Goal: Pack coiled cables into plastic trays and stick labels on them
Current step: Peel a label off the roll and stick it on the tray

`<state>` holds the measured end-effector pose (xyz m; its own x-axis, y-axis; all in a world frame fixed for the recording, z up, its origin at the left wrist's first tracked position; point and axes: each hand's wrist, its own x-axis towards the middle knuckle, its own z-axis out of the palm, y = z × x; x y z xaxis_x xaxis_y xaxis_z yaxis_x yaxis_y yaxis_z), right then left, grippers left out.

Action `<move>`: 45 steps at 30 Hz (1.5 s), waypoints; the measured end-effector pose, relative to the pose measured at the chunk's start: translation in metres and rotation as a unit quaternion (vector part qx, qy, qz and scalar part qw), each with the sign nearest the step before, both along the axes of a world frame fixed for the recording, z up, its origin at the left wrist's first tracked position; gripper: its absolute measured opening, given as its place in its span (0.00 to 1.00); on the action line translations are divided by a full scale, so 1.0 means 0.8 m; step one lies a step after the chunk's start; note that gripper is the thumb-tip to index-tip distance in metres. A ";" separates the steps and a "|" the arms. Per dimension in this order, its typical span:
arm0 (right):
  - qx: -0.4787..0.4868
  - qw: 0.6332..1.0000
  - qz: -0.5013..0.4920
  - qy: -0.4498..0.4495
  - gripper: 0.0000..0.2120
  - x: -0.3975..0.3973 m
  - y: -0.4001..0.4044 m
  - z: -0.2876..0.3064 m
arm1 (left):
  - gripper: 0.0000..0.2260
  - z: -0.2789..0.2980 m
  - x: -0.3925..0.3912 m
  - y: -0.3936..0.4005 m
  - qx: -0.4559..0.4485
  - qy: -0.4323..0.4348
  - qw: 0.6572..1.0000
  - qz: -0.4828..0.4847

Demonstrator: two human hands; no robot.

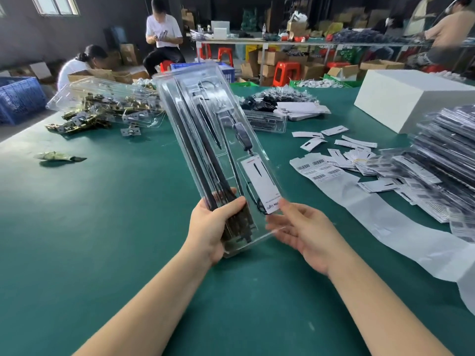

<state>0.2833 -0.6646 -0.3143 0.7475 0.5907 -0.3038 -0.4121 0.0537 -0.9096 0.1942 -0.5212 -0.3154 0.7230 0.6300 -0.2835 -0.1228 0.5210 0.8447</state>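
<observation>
You are holding a long clear plastic tray up over the green bench, tilted so its far end leans away and to the left. It looks light but awkward: thin moulded plastic of that length will likely flex and twist if you carry it by one end only, and the glossy surface looks slippery. Judging by that, take it with both hands at the near end, or move one hand toward the middle before you turn it.

Inside it lie dark rods along the left channel, which probably give most of the weight, so the left side should feel heavier. A thin black cable with an inline switch runs down the right channel to a white card. That cable is soft and could slip out of its channel if the tray tips hard.

Your left hand is wrapped round the tray's near left edge, thumb over the top face, palm and fingers behind: a firm closed grip on the tray. Your right hand is open, fingers stretched, fingertips touching the near right corner by the card's lower end, steadying rather than clasping.

Barcode labels lie on a backing strip to your right, near a stack of packed trays.
</observation>
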 end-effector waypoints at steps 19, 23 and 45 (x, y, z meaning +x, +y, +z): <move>0.064 0.995 -0.068 0.042 0.06 -0.017 0.019 -0.007 | 0.10 -0.010 0.006 -0.001 0.003 -0.036 0.998 0.046; 0.038 0.996 -0.075 0.003 0.08 -0.015 0.020 -0.004 | 0.10 -0.011 0.005 -0.001 -0.001 -0.038 0.998 0.045; -0.027 0.981 -0.066 -0.182 0.07 0.004 0.003 -0.009 | 0.15 -0.004 -0.008 0.004 -0.009 0.020 0.997 -0.077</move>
